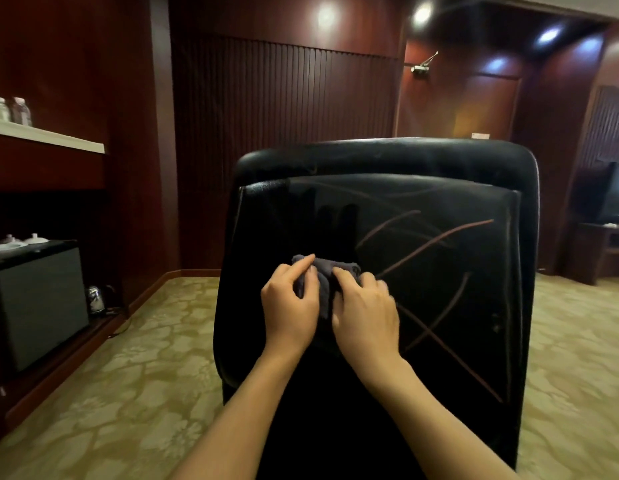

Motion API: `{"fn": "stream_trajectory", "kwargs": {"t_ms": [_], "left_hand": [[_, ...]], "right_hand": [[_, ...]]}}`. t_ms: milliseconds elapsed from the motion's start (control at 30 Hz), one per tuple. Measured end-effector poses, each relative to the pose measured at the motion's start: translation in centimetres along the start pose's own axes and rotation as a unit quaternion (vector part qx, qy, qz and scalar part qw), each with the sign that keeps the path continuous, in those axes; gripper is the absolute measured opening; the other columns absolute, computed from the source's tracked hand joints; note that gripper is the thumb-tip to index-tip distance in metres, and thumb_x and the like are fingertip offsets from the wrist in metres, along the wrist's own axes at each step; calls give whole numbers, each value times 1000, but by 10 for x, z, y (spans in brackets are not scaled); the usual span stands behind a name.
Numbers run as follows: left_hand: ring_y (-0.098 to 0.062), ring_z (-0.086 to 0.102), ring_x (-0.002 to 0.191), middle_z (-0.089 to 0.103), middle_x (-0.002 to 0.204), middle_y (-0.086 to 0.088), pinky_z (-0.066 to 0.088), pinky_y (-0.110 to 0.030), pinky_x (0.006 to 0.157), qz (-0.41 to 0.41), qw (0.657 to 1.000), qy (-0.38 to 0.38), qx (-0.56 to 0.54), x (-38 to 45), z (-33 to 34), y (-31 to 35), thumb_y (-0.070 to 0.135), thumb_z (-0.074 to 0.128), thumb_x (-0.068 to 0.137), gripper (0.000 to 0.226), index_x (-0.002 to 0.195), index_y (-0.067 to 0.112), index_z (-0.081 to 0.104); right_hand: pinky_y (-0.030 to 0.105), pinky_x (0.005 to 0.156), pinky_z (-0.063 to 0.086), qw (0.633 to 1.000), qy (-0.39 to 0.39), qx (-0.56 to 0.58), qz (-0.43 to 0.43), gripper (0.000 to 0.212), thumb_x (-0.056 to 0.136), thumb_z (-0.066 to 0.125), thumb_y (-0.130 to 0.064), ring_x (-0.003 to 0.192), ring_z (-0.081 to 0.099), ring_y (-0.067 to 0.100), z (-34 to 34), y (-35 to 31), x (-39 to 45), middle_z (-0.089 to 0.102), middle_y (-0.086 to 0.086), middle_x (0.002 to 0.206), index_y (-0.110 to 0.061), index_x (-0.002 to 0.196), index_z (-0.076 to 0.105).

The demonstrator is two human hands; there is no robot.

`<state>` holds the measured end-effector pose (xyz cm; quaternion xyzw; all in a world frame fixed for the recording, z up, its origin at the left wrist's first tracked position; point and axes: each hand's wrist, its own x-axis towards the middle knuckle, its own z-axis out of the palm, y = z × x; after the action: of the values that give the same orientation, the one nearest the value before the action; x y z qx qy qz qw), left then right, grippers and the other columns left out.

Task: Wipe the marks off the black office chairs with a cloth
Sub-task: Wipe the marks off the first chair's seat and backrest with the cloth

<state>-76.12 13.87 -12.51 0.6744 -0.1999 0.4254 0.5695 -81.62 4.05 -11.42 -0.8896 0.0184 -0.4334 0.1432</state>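
Left hand (290, 303) & right hand (365, 311) are pinching bunched grey cloth (322, 275) against black chair back (439, 188); reddish marks (436, 240) are lying just right of cloth.

Glossy black leather on chair back (422, 202); soft matt grey cloth (323, 277) against it; behind chair, polished dark wood panelling (283, 116); beneath, matt patterned carpet (128, 393).
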Motion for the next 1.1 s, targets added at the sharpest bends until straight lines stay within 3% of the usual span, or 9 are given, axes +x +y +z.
{"fn": "stream_trajectory", "kwargs": {"t_ms": [200,333,400,500,567,667,767,867,1100], "left_hand": [[-16,70,102,74,106,-3,56,-34,93,-100,957,-17,-272,27,-7,34,5,69,89,23,107,19,73],[-16,69,105,73,109,-2,54,-35,96,-80,949,-20,-303,55,1,49,2,66,88,26,107,20,72],[-13,68,105,72,111,-1,53,-33,97,-80,956,-23,-281,73,8,48,3,66,89,27,111,17,72],[-12,67,105,71,112,-1,53,-32,97,-32,987,-28,-157,102,18,42,10,67,89,27,115,15,72],[-20,66,103,69,109,-5,52,-37,96,30,999,-41,-17,113,26,36,15,66,90,27,117,15,72],[-32,63,102,62,113,-7,52,-43,88,57,984,-97,135,102,38,28,25,60,95,31,124,22,68],[-37,64,94,58,114,-9,54,-48,79,81,971,-124,186,61,39,9,27,55,99,34,132,23,63],[-37,65,83,56,109,-11,56,-50,72,101,966,-129,200,20,26,-12,25,57,99,38,136,21,60],[-25,69,75,63,97,-5,58,-39,61,50,959,-165,223,-90,-17,-51,21,65,94,41,134,21,62]], "right_hand": [[19,88,45,940,53,326,82,32,85,64,-7,97,63,13,-30,-11,31,67,2,105,-17,115,69],[35,82,58,791,-107,575,180,36,90,59,4,93,69,24,-59,-9,69,71,14,106,-7,124,63],[34,85,58,836,-99,520,143,35,88,62,1,96,69,23,-67,-5,89,71,13,109,-11,121,65],[33,98,51,964,-17,263,21,35,85,63,-8,104,67,19,-68,-2,116,72,6,112,-16,119,70],[35,93,48,995,13,94,-41,31,90,58,-13,108,64,29,-65,-2,128,71,10,115,-16,117,70],[39,75,45,995,-18,-80,-54,25,93,52,-19,102,61,41,-54,3,126,66,17,112,-12,110,68],[38,75,47,978,-6,-185,-91,24,95,47,-19,101,63,34,-34,10,94,65,11,112,-12,110,65],[38,74,47,971,6,-203,-130,27,94,47,-17,97,64,32,-11,16,52,68,9,107,-12,113,65],[32,44,50,975,-49,-174,-132,48,61,86,-14,61,64,25,40,32,-57,68,6,77,-7,106,73]]}}
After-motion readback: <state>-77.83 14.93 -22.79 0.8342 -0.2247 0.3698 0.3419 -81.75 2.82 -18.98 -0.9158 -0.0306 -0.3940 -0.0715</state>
